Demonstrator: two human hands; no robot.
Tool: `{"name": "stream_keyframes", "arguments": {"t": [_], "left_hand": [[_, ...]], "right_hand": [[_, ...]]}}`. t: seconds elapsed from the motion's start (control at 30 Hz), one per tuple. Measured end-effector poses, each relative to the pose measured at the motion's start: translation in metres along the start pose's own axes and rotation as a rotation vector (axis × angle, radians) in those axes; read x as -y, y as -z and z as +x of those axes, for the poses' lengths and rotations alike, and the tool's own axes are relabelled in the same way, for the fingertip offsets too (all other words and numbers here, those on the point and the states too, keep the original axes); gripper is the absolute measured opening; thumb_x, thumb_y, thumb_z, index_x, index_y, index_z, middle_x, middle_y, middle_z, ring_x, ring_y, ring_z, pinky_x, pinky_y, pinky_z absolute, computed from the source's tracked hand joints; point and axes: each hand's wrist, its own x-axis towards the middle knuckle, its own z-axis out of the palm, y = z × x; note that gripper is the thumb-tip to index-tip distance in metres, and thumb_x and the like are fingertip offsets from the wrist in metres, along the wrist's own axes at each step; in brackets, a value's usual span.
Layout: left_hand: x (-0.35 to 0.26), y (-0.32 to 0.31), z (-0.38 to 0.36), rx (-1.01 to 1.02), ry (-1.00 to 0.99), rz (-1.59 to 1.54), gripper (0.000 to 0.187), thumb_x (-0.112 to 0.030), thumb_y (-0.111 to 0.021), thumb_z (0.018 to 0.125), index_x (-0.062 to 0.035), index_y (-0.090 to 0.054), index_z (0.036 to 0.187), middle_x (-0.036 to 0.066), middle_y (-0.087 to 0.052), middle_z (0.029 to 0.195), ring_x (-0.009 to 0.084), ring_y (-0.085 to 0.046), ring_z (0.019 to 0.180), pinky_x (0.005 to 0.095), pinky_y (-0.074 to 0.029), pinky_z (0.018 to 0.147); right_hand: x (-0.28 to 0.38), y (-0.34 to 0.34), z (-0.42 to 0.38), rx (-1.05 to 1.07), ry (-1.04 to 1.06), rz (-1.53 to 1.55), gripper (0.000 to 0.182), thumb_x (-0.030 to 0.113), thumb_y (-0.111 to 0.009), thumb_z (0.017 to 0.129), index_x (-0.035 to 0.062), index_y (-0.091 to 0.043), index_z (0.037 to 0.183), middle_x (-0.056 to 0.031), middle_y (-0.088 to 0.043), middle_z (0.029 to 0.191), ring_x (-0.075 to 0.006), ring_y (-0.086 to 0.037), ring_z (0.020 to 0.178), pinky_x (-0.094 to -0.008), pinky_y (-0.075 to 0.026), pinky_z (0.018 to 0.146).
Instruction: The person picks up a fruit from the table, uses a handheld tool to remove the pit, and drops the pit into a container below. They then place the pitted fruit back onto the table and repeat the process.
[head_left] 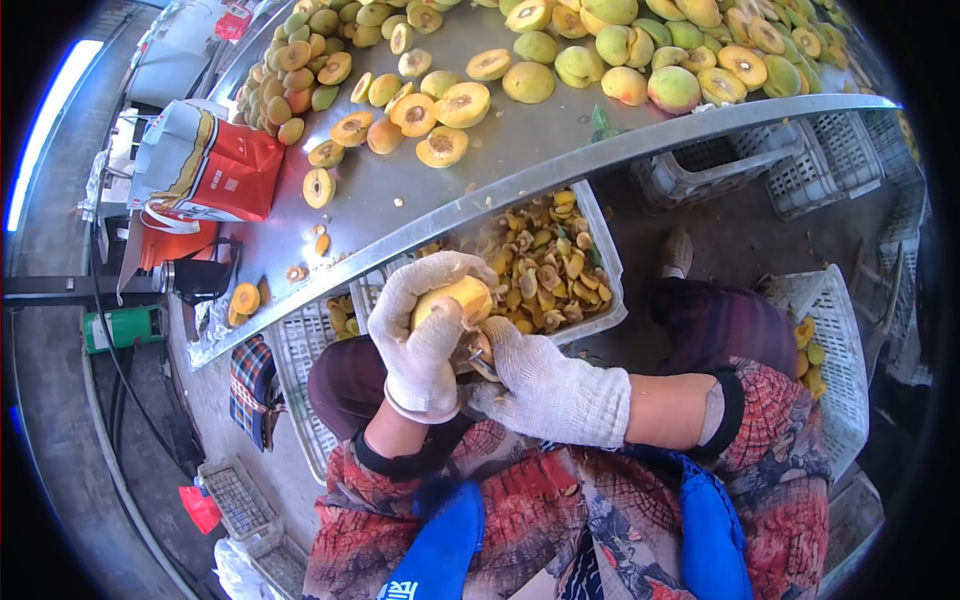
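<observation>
In a white knitted glove, my left hand (418, 345) is wrapped round a yellow fruit piece (460, 300), held above the crate. My right hand (555, 385), gloved too, is closed on a small tool (482, 358) with a metal part, pressed close to the fruit. Its exact shape is mostly hidden by the fingers. Beneath both hands, a white crate (612, 262) holds many cut fruit scraps (545, 265). Halved fruits with brown centres (462, 104) lie on the metal table (500, 170) beyond.
A red and white bag (235, 170) stands at the table's left. Whole and cut fruits (675, 88) are heaped at the back. A white crate (835, 350) with peel is at the right; more crates (815, 160) stand under the table's raised metal edge. A plaid bag (252, 392) is at left.
</observation>
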Motion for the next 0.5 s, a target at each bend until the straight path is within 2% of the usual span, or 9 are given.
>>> {"name": "stream_keyframes", "arguments": {"t": [0.03, 0.13, 0.17, 0.23, 0.33, 0.4, 0.47, 0.5], "left_hand": [[-0.002, 0.0, -0.001, -0.002, 0.094, -0.042, 0.03, -0.018, -0.06, 0.083, 0.0022, -0.059, 0.106, 0.015, -0.063, 0.099, 0.0218, -0.062, 0.09, 0.0348, -0.051, 0.081], [-0.004, 0.006, 0.005, 0.103, 0.236, 0.002, 0.041, -0.035, -0.064, 0.084, 0.0029, -0.058, 0.1, 0.018, -0.063, 0.096, 0.0237, -0.063, 0.086, 0.0352, -0.052, 0.077], [-0.008, 0.006, 0.005, 0.089, 0.313, -0.004, 0.043, -0.035, -0.066, 0.082, 0.0037, -0.059, 0.099, 0.017, -0.063, 0.096, 0.023, -0.063, 0.086, 0.0348, -0.052, 0.077], [-0.008, 0.015, 0.01, 0.2, 0.351, 0.063, 0.044, -0.035, -0.067, 0.081, 0.0035, -0.059, 0.1, 0.016, -0.063, 0.095, 0.0229, -0.063, 0.086, 0.0347, -0.052, 0.077], [-0.009, 0.026, 0.024, 0.393, 0.367, 0.204, 0.044, -0.029, -0.071, 0.075, 0.003, -0.061, 0.103, 0.012, -0.063, 0.094, 0.0194, -0.062, 0.085, 0.0317, -0.051, 0.077], [-0.019, 0.025, 0.034, 0.518, 0.415, 0.306, 0.042, -0.025, -0.073, 0.073, 0.0027, -0.062, 0.103, 0.01, -0.063, 0.094, 0.0172, -0.061, 0.086, 0.0301, -0.05, 0.077], [-0.026, 0.023, 0.042, 0.578, 0.45, 0.375, 0.037, -0.02, -0.073, 0.071, 0.0022, -0.065, 0.099, 0.008, -0.063, 0.092, 0.0148, -0.06, 0.084, 0.0286, -0.049, 0.076], [-0.029, 0.021, 0.045, 0.591, 0.486, 0.381, 0.035, -0.019, -0.073, 0.072, 0.0021, -0.065, 0.098, 0.008, -0.064, 0.092, 0.0147, -0.061, 0.084, 0.0286, -0.049, 0.076]], "right_hand": [[-0.001, 0.0, -0.001, 0.008, -0.014, -0.013, 0.048, 0.02, -0.061, 0.083, -0.0022, -0.039, 0.12, -0.0269, -0.058, 0.097, -0.0436, -0.06, 0.087, -0.0457, -0.051, 0.071], [-0.006, -0.002, 0.0, -0.016, 0.037, -0.019, 0.041, 0.02, -0.057, 0.083, -0.0042, -0.041, 0.111, -0.03, -0.059, 0.089, -0.0472, -0.059, 0.085, -0.0506, -0.05, 0.071], [-0.008, -0.004, 0.001, -0.016, 0.043, 0.004, 0.042, 0.022, -0.058, 0.083, -0.0045, -0.041, 0.112, -0.0299, -0.059, 0.09, -0.0466, -0.059, 0.085, -0.0501, -0.05, 0.072], [-0.012, -0.009, 0.002, -0.01, 0.054, 0.05, 0.045, 0.024, -0.059, 0.084, -0.0052, -0.041, 0.113, -0.0296, -0.059, 0.09, -0.0455, -0.06, 0.085, -0.0491, -0.051, 0.073], [0.001, 0.006, 0.0, 0.163, -0.077, 0.22, 0.049, 0.028, -0.06, 0.084, -0.005, -0.041, 0.114, -0.0281, -0.059, 0.09, -0.0437, -0.061, 0.084, -0.0473, -0.051, 0.074], [0.009, 0.012, 0.0, 0.201, -0.117, 0.298, 0.048, 0.028, -0.062, 0.084, -0.0032, -0.042, 0.115, -0.0225, -0.061, 0.086, -0.0361, -0.064, 0.08, -0.0427, -0.052, 0.071], [0.019, 0.021, -0.001, 0.292, -0.217, 0.454, 0.043, 0.025, -0.064, 0.084, -0.0014, -0.045, 0.112, -0.0165, -0.062, 0.08, -0.0254, -0.062, 0.066, -0.0348, -0.051, 0.059], [0.026, 0.029, -0.002, 0.362, -0.298, 0.569, 0.038, 0.023, -0.065, 0.084, -0.0005, -0.048, 0.108, -0.0133, -0.062, 0.076, -0.0186, -0.06, 0.054, -0.0293, -0.05, 0.048]]}}
